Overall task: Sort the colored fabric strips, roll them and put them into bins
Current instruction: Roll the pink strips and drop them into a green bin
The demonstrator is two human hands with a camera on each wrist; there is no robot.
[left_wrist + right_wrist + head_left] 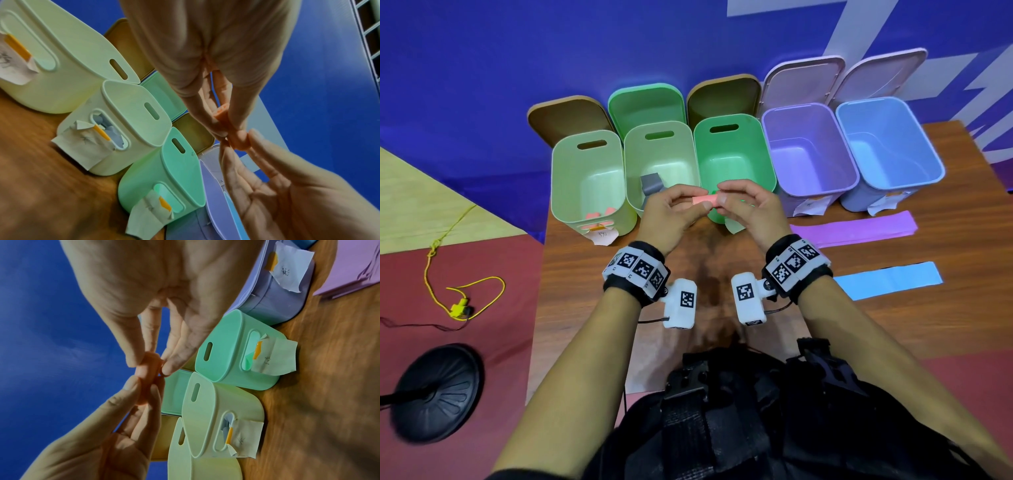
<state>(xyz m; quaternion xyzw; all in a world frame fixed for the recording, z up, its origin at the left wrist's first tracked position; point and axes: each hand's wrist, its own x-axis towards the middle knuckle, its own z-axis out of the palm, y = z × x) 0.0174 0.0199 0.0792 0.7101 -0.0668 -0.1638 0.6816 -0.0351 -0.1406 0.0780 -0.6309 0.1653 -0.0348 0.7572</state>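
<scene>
Now, pink roll (704, 200): midair above the tabletop (592, 308), before the bins.
Grip: left hand (671, 214) and right hand (748, 209) both pinch it.
Risk: loose pinch, roll unwinds.

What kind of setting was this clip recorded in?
Probably a staged data-collection setup, not a home: a wooden table against a printed blue backdrop, labelled bins in a row, and tracking-marker wristbands on the person.

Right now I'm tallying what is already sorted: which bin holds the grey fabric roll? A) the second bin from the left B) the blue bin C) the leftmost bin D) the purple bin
A: the grey roll sits inside the second bin from the left.
</scene>
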